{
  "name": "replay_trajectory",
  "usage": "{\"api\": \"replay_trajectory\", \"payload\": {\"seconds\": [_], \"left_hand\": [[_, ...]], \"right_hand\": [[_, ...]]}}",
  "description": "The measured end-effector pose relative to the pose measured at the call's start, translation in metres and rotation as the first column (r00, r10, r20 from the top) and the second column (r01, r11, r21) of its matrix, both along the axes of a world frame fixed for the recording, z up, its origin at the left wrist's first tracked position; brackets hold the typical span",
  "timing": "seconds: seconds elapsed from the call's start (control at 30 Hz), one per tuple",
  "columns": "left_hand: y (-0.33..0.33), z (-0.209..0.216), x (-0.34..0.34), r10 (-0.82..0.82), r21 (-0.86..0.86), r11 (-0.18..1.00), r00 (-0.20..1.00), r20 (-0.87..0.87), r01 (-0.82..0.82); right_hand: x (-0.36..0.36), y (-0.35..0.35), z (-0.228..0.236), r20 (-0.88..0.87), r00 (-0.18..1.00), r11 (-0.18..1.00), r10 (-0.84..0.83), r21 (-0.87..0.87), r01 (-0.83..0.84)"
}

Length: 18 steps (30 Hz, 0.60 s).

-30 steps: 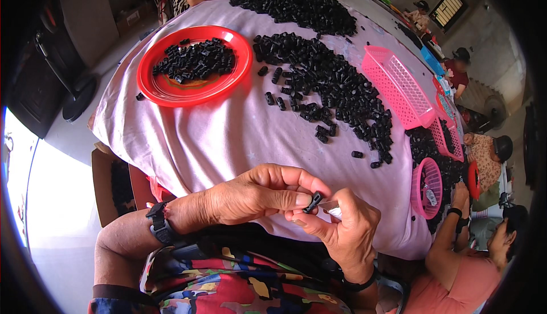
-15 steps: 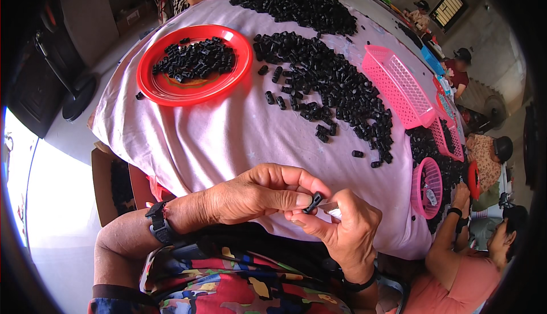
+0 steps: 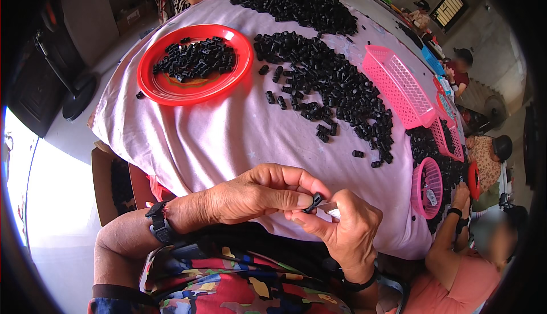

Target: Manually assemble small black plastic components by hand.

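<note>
Near the table's front edge, my left hand (image 3: 259, 191) pinches a small black plastic piece (image 3: 312, 202) between thumb and fingers. My right hand (image 3: 352, 226) is closed on a small thin blade (image 3: 327, 206) with a white part by the fingers, its tip at the black piece. The rest of the blade's grip is hidden in the hand. Beyond my hands, a heap of similar black pieces (image 3: 342, 86) spreads over the pink cloth (image 3: 228, 137). To the left stands a red plate (image 3: 147, 83) with more black pieces on it.
A pink rectangular basket (image 3: 399, 89) and a round pink basket (image 3: 419, 191) stand on the right. Another black heap (image 3: 296, 6) lies at the far side. A co-worker in a pink shirt (image 3: 470, 282) sits close at right. A cardboard box (image 3: 105, 186) stands at lower left.
My hands stay almost still; the black piece and the blade shift only very slightly between my fingers.
</note>
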State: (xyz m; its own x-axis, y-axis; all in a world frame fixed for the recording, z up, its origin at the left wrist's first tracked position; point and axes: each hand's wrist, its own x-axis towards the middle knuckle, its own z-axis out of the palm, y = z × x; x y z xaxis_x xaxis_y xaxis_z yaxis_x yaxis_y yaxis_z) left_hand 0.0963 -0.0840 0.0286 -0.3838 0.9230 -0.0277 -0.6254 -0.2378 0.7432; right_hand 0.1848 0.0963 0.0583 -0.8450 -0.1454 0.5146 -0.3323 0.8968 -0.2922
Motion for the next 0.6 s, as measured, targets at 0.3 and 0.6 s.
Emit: {"api": "replay_trajectory", "payload": {"seconds": [0.3,0.6], "left_hand": [[0.0001,0.0003,-0.0001,0.004,-0.019,1.000,1.000,-0.018,-0.005],[0.0002,-0.0001,0.0003,0.025,-0.032,0.999,0.999,-0.048,-0.027]], "right_hand": [[-0.0009,0.0010,-0.0023,-0.028,1.000,0.999,0.000,0.042,0.001],[-0.0024,0.0017,-0.0023,-0.032,0.999,0.997,0.019,0.081,-0.016]]}}
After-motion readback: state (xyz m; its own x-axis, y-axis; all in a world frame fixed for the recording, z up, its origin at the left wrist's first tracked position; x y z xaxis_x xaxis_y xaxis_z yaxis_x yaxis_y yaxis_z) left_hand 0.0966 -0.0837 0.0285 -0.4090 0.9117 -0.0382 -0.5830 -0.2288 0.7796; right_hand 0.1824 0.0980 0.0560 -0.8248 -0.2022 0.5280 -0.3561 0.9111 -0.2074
